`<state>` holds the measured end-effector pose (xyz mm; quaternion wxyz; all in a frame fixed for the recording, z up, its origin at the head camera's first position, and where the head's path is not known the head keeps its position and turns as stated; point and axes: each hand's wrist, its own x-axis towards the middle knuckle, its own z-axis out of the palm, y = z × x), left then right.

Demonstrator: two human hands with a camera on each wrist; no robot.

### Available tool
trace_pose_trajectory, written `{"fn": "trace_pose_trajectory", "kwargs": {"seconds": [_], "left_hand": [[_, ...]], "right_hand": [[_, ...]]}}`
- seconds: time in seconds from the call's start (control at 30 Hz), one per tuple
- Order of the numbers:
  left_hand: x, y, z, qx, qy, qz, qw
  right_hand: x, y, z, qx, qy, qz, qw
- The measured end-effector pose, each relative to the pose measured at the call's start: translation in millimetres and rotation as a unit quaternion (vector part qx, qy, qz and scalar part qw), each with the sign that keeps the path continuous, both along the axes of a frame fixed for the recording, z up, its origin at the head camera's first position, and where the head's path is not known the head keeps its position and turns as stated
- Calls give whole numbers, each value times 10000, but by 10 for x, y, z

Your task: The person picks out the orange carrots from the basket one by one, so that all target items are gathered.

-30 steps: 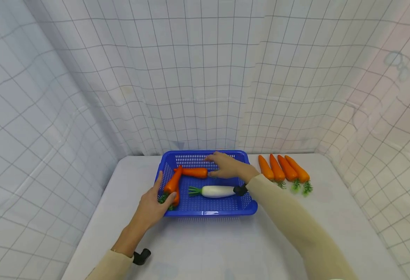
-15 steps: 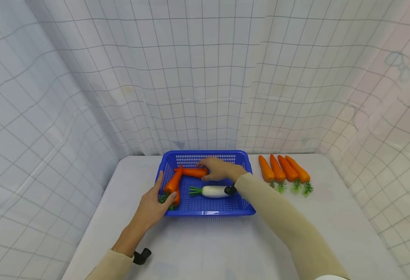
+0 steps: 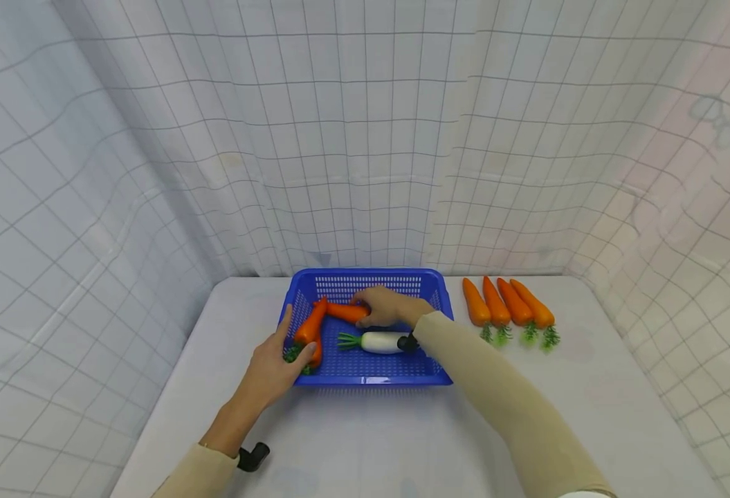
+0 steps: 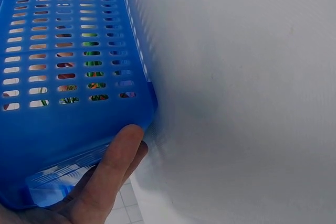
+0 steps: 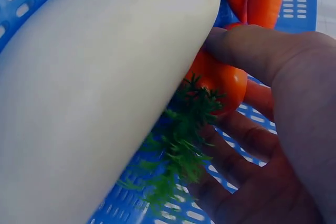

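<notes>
1. While the left hand (image 3: 271, 366) spans the near left corner of the blue basket (image 3: 373, 380), its thumb and forefinger stand wide apart, the fingers straight against the basket; it has nothing picked up.
2. Farther forward, the right hand (image 3: 386, 306) reaches down into the basket, thumb and fingers closed around the thick end of an orange carrot (image 3: 347, 313).
3. This carrot is inside the basket, its tip pointing leftward from the right hand; its leafy top (image 5: 181, 148) shows beside the palm.
4. Just ahead of the left thumb, two more carrots (image 3: 312, 325) lie along the basket's left side, one partly over the other.
5. A white radish (image 3: 380, 342) lies on the near side of the right hand, partly under that wrist, green stems toward the left hand.
6. Outside the basket, to the right of the right hand, four carrots (image 3: 495, 304) lie side by side on the white worktop (image 3: 589, 387), leafy ends nearest the person.
7. Beyond both hands hangs a checked curtain (image 3: 352, 138).
</notes>
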<state>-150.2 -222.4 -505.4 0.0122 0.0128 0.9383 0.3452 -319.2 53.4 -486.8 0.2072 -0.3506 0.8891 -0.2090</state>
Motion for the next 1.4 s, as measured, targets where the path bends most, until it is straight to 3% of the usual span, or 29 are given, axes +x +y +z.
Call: {"fn": "trace_pose_trajectory", "kwargs": {"seconds": [0.23,0.47,0.57,0.6,0.8,0.83,1.4], "left_hand": [[9,14,3,-13,-27,1,10000],[7,6,17,-22,-68,40,10000],[-1,11,15,-32,-73,14,10000],[-3,12,15,-31,-75,7,10000],[-11,13,16,-55,-70,4,10000],[-12,13,15,-54,-65,6,10000],[8,6,21,30,208,-83,9997]], "right_hand": [[25,71,47,-91,-95,-290,9995],[-3,152,122,-45,414,-10,9991],[7,220,139,-61,393,-78,9992],[-50,255,60,-129,445,-59,9989],[-27,387,151,-252,557,-117,9981],[45,395,254,-213,487,-191,9984],[280,837,572,-369,1032,-572,9923]]}}
